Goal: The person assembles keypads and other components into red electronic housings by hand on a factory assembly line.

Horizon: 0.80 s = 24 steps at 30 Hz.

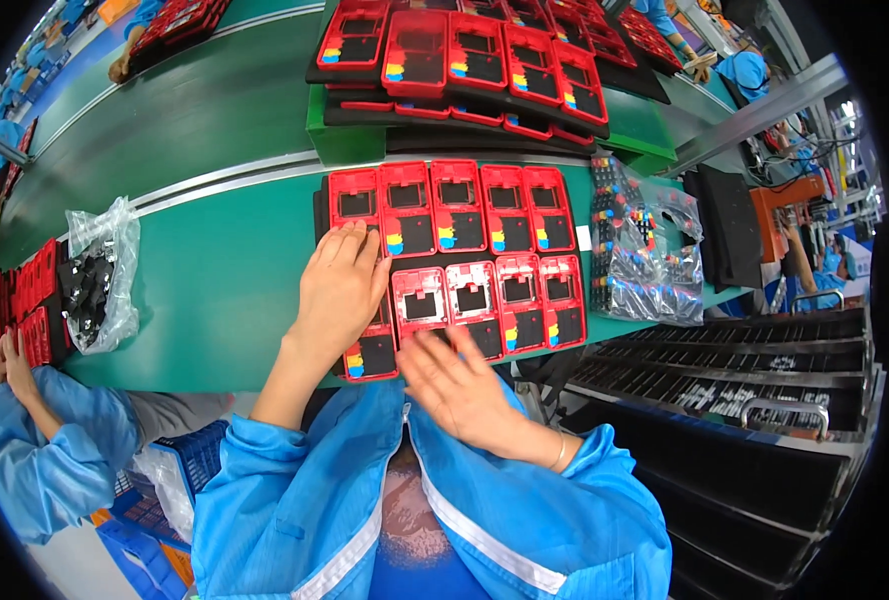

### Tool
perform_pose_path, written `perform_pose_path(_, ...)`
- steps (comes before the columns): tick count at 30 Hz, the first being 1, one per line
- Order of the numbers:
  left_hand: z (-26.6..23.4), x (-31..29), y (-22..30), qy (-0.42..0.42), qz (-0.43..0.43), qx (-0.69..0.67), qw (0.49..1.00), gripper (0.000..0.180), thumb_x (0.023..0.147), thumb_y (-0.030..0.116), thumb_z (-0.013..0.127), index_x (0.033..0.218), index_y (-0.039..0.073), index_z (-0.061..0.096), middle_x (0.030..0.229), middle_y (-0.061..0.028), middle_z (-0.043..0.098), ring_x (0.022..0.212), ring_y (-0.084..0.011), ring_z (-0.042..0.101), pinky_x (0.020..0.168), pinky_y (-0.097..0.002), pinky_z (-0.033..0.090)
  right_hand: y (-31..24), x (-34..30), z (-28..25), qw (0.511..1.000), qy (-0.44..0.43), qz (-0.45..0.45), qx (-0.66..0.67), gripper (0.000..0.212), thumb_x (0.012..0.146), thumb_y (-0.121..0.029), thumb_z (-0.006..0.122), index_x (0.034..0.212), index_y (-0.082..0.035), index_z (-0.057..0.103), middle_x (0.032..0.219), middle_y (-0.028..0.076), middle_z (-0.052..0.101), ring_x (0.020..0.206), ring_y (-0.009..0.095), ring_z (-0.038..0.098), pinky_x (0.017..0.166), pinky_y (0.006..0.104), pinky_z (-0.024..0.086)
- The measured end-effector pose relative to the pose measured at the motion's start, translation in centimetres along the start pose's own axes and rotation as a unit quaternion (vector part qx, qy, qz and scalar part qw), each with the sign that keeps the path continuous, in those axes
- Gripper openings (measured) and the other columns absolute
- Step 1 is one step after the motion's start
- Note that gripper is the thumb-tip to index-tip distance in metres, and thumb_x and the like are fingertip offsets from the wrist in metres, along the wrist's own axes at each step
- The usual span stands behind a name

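Two rows of red plastic device casings (459,205) lie on a black foam sheet (403,263) in front of me. Each has a rectangular window at the top, and most show small yellow and blue pieces at a lower corner. My left hand (337,285) rests over the left end of the rows, fingers stretched forward, covering parts of the casings there. Slightly blurred, my right hand (465,395) has its fingers apart over the lower edge of a near-row casing (421,297). Neither hand visibly grips anything; what lies under the fingertips is hidden.
Stacked foam trays of red casings (477,55) stand on a green support (345,130) beyond the rows. A clear bag of small coloured parts (650,250) lies right, a bag of black parts (100,280) left. Beside it works another person (50,430). Black racks (725,390) stand right.
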<state>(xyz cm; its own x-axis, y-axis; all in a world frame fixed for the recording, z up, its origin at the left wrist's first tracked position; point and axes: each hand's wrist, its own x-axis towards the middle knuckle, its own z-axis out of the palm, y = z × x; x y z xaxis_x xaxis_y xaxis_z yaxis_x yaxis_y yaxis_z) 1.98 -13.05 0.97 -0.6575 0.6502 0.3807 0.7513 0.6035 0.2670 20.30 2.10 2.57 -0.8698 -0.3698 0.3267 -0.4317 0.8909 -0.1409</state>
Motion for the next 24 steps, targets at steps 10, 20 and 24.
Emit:
perform_pose_path(10,-0.4,-1.3,-0.3,-0.017,0.043,0.008,0.999,0.054,0.099,0.028,0.068,0.135,-0.010,0.059,0.139,-0.0295,0.058,0.135,-0.0438,0.052,0.118,-0.0508,0.040,-1.0,1.8,2.8,0.998,0.020,-0.051,0.036,0.039,0.091,-0.019,0.068,0.126,-0.003,0.070,0.136,0.012,0.065,0.133,0.028,0.056,0.121,0.0584,0.034)
perform_pose_path(20,-0.8,-1.0,-0.3,-0.053,0.010,-0.001,0.999,0.053,0.098,0.029,0.068,0.135,-0.009,0.060,0.137,-0.0246,0.057,0.135,-0.0393,0.050,0.122,-0.0547,0.033,-0.1,3.2,1.3,0.994,0.022,-0.065,0.087,0.039,0.092,-0.018,0.070,0.128,-0.003,0.069,0.131,0.012,0.067,0.126,0.026,0.061,0.118,0.0521,0.040)
perform_pose_path(24,-1.2,-0.8,-0.2,-0.030,0.032,0.035,0.998,0.055,0.098,0.030,0.068,0.137,-0.008,0.059,0.137,-0.0232,0.057,0.136,-0.0374,0.050,0.123,-0.0566,0.030,-0.7,3.4,1.9,0.993,0.027,-0.064,0.093,0.034,0.091,-0.016,0.071,0.120,0.000,0.071,0.127,0.014,0.068,0.124,0.026,0.062,0.112,0.0441,0.046)
